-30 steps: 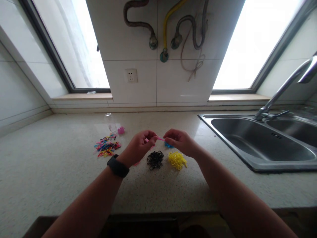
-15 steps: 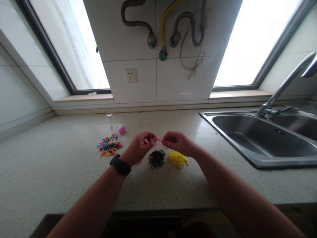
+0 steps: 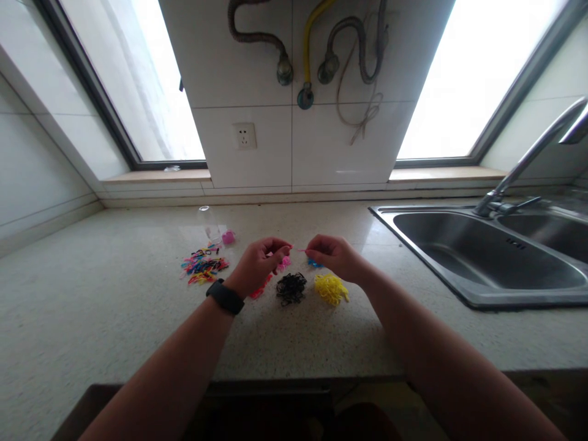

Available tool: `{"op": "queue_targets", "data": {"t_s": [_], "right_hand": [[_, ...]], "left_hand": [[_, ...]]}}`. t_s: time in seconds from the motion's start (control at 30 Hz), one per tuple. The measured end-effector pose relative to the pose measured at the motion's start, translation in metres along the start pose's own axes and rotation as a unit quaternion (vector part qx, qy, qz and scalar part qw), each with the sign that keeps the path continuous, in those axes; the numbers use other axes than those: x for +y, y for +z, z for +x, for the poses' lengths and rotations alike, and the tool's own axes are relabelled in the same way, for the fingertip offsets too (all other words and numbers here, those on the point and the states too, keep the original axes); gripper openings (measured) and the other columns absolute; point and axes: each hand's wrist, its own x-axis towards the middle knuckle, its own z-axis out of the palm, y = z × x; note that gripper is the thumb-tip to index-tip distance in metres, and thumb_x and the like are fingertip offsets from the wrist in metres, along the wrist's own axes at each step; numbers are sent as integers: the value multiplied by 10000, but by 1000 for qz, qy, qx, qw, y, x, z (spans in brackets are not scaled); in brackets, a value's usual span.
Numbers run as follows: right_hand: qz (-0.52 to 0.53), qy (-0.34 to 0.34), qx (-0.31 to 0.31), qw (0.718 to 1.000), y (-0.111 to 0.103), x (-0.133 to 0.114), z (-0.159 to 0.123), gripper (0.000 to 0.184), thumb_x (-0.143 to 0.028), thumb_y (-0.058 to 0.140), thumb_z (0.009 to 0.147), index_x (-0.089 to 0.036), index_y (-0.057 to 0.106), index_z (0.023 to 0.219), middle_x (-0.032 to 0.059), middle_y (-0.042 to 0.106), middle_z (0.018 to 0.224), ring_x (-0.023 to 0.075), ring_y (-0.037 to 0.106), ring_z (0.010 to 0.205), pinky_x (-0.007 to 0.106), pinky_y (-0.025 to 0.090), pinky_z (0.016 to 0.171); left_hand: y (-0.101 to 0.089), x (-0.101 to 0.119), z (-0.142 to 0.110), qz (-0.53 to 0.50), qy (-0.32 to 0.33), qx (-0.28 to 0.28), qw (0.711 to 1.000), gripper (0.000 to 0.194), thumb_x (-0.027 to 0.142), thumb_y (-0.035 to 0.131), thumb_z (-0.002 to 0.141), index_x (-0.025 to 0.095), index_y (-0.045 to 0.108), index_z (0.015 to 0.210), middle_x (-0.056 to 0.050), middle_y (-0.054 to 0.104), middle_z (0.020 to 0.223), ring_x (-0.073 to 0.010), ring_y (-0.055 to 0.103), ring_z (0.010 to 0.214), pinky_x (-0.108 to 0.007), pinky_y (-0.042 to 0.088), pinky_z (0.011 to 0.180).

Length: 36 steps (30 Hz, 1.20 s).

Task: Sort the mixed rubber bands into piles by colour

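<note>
My left hand (image 3: 258,262), with a dark watch on the wrist, pinches small pinkish-red rubber bands at its fingertips. Across a narrow gap, my right hand (image 3: 339,257) is closed on a thin pink rubber band (image 3: 301,250) that points toward the left hand. Below them on the counter lie a black pile of rubber bands (image 3: 291,288) and a yellow pile (image 3: 331,290). Partly covered by my left hand are a pink pile (image 3: 285,263) and a red pile (image 3: 261,288). A blue pile (image 3: 314,263) shows beside my right hand.
A mixed-colour heap of rubber bands (image 3: 203,264) lies on the left. Behind it are a clear plastic container (image 3: 209,224) and a pink cap (image 3: 228,237). A steel sink (image 3: 429,283) with a faucet (image 3: 528,156) is set into the counter (image 3: 114,312) on the right.
My hands have moved slightly apart, the right one shifting right. A gap now separates their fingertips, and more of the red, pink and blue piles shows.
</note>
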Motion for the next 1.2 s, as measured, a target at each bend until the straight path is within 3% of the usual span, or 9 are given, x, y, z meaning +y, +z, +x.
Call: {"op": "queue_targets", "data": {"t_s": [0.27,0.77,0.83,0.93,1.03,1.2], "right_hand": [[2,-3,25,1000,-7,-2,1,295,-450,683,831,-158,637,816,-26,505,655,90,405,581,256,321,518],[-33,18,61,997,-18,11,5,345,-509,678,812,-166,640,830,-21,521,654,103,430,591,260,339,523],[-43,15,65,997,-20,14,6,339,-502,671,820,-164,644,826,-20,522,651,103,429,588,263,337,526],[-47,16,65,997,-20,17,7,338,-503,667,823,-165,648,825,-23,515,643,103,421,579,263,330,522],[-41,19,68,997,-19,19,7,350,-513,674,814,-165,649,828,-25,511,641,102,415,570,260,321,513],[-49,15,67,996,-19,22,7,350,-516,673,816,-167,647,823,-21,516,646,103,412,579,255,318,508]], "left_hand": [[-4,1,1,-173,-7,10,985,304,368,754,812,150,730,1022,-64,721,911,-67,546,587,-190,470,501],[-8,-3,2,-164,1,40,986,286,331,806,755,167,743,980,-4,651,738,-61,496,552,-194,429,504],[-11,-4,2,-122,12,41,992,294,350,788,776,173,739,1006,-15,665,779,-69,506,573,-202,432,523],[-17,-4,4,56,42,37,997,296,392,741,820,183,750,1030,-30,679,796,-90,509,598,-218,422,546],[-23,-8,6,236,85,9,968,242,375,680,872,201,759,1021,-40,713,827,-113,538,630,-241,426,596],[-32,-20,12,373,94,-23,923,200,322,644,890,202,752,1008,-53,749,900,-163,622,734,-289,447,698]]}}
